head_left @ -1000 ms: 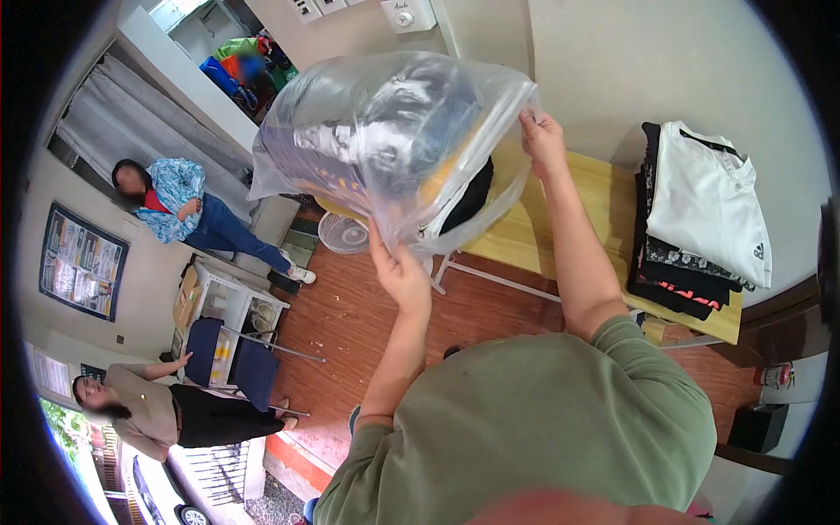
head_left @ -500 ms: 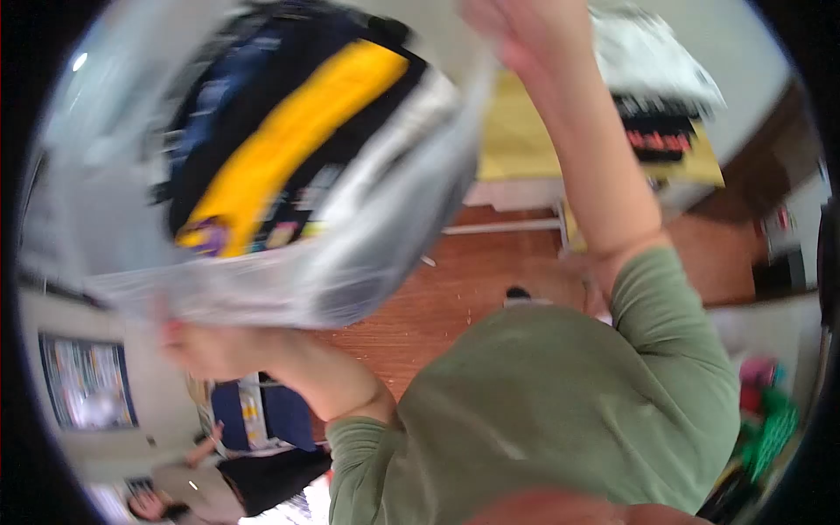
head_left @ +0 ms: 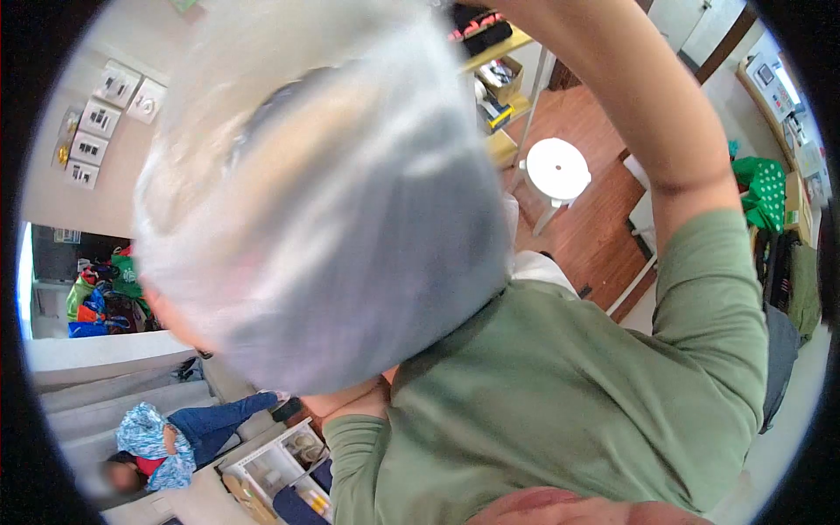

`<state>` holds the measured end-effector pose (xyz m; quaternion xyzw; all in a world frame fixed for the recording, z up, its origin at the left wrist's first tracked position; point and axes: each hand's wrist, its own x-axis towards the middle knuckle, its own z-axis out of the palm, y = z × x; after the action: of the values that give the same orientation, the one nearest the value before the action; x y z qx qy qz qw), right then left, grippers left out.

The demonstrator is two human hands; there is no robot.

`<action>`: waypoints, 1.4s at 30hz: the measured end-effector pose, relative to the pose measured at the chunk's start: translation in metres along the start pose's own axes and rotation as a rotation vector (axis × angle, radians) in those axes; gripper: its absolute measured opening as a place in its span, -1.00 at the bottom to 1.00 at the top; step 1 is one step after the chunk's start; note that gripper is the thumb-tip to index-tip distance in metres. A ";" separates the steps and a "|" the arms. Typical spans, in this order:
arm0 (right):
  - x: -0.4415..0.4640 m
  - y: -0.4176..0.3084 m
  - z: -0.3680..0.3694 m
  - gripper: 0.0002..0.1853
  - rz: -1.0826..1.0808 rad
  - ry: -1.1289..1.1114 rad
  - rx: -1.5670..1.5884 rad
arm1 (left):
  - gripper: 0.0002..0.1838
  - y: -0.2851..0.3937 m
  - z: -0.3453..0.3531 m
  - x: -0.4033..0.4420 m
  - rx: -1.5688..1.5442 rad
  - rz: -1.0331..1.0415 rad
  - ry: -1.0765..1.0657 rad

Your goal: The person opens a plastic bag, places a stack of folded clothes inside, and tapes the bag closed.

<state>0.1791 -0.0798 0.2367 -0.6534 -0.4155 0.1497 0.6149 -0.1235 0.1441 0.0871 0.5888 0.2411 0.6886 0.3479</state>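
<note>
A large translucent plastic bag (head_left: 367, 227) fills the middle of the view, bulging and blurred. Dark and pale folded cloth shows dimly through its film. My left hand (head_left: 169, 317) is mostly hidden behind the bag; only a strip of it shows at the bag's left edge, pressed against it as it supports the bag. My right forearm reaches up past the bag's upper right, and the hand itself lies beyond the top edge. The bag's lower side rests close to my green shirt (head_left: 542, 394).
A white stool (head_left: 557, 171) stands on the wooden floor beside a shelf (head_left: 512, 48) with boxes. Right of my arm is a green dotted bag (head_left: 759, 188). Another person (head_left: 166, 437) is at lower left, near an open white drawer unit (head_left: 271, 468). Colourful bags (head_left: 105, 293) are heaped at left.
The bag has come closer and turned, so its opening with the yellow-and-black cloth no longer shows. My right hand has risen out of view, and the room behind has shifted.
</note>
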 end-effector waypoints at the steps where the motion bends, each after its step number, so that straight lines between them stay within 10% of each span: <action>1: -0.013 0.004 -0.009 -0.84 0.050 0.025 -0.014 | -0.75 -0.008 0.003 -0.014 -0.016 -0.039 -0.047; 8: -0.072 0.060 -0.072 -0.79 0.179 0.321 0.099 | -0.74 0.018 0.095 -0.105 -0.584 -0.450 -0.187; 26: -0.072 0.254 -0.181 -0.75 0.170 0.493 -0.065 | -0.73 -0.123 0.228 -0.214 -0.720 -0.740 -0.444; 34: -0.089 0.347 -0.230 -0.77 0.068 0.581 -0.167 | -0.74 -0.160 0.262 -0.265 -0.386 -0.724 -0.583; 38: -0.128 0.427 -0.248 -0.77 0.364 0.376 -0.704 | -0.76 -0.177 0.252 -0.305 -0.207 -0.926 -0.570; 40: -0.119 0.424 -0.255 -0.77 0.419 0.426 -0.311 | -0.76 -0.177 0.261 -0.300 -0.234 -1.020 -0.401; 42: -0.125 0.415 -0.250 -0.78 0.444 0.394 -0.208 | -0.70 -0.175 0.253 -0.283 -0.055 -1.011 -0.666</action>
<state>0.4282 -0.2985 -0.1379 -0.8039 -0.1486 0.1074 0.5659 0.1766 0.0208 -0.1762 0.5760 0.3513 0.2226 0.7038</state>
